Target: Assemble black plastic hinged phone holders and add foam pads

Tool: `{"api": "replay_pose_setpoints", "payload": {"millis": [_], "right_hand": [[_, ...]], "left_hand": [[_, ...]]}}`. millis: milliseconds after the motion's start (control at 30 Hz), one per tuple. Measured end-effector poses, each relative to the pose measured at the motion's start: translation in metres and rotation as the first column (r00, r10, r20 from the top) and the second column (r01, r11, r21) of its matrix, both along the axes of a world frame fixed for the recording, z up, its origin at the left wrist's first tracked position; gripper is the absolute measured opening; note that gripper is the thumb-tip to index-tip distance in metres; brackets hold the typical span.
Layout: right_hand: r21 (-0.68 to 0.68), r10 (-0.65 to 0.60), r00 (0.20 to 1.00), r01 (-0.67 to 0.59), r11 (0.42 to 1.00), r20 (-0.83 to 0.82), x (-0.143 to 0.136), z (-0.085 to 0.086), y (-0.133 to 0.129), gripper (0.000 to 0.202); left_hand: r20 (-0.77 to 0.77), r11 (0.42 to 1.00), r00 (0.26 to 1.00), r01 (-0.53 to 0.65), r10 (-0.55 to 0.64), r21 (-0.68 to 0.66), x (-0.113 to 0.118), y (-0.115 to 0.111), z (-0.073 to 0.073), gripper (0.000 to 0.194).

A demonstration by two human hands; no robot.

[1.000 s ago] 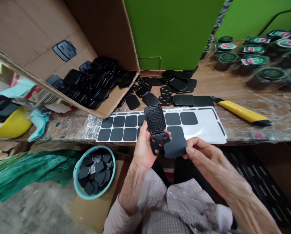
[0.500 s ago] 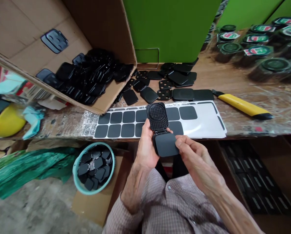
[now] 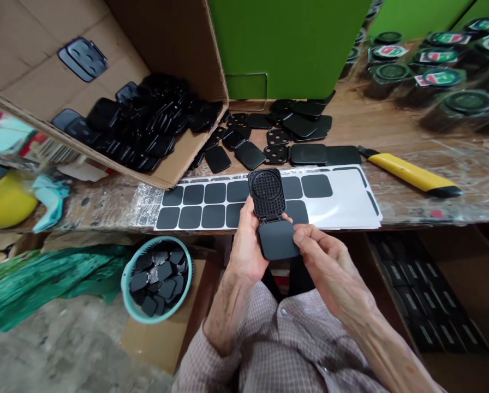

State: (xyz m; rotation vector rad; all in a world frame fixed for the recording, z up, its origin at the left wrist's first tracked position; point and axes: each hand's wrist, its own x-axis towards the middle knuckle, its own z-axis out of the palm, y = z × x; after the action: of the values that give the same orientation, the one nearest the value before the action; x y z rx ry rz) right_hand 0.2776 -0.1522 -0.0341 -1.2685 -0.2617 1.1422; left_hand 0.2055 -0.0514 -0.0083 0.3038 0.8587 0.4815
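Fingertips of the right hand pinch the right edge of a matte dark-grey rounded-square patch. Patch lies over the lower leaf of an unfolded black plastic hinged case; whether its whole face touches cannot be told. Left hand grips the case from the left, upper gridded leaf uncovered. Just beyond, a glossy white sheet of dark-grey rounded squares lies along the near edge of a worn wooden bench. Behind it, loose black plastic pieces; right, a yellow-and-black cutter. Left, a tilted brown cardboard box holds more. Below the bench, a round turquoise plastic basket, well filled.
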Motion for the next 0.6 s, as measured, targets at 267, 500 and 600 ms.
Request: {"api": "replay_pose_setpoints", "payload": {"millis": [267, 500, 600], "right_hand": [[-0.013, -0.008, 1.0, 0.008, 1.0, -0.007, 0.0, -0.0012, -0.0007, 0.024], [-0.002, -0.043, 0.998, 0.043, 0.999, 0.05, -0.0008, -0.0033, -0.0001, 0.022], [0.021, -0.046, 0.996, 0.045, 0.999, 0.081, -0.0006, -0.0053, 0.0007, 0.02]], "left_hand": [[0.014, 1.0, 1.0, -0.011, 0.011, 0.005, -0.0014, -0.0006, -0.0015, 0.052], [0.032, 0.999, 0.999, -0.017, 0.016, 0.034, 0.0004, -0.0001, -0.0026, 0.056], [0.053, 0.999, 0.999, -0.011, 0.009, 0.037, 0.0006, 0.0003, -0.0032, 0.057]]}}
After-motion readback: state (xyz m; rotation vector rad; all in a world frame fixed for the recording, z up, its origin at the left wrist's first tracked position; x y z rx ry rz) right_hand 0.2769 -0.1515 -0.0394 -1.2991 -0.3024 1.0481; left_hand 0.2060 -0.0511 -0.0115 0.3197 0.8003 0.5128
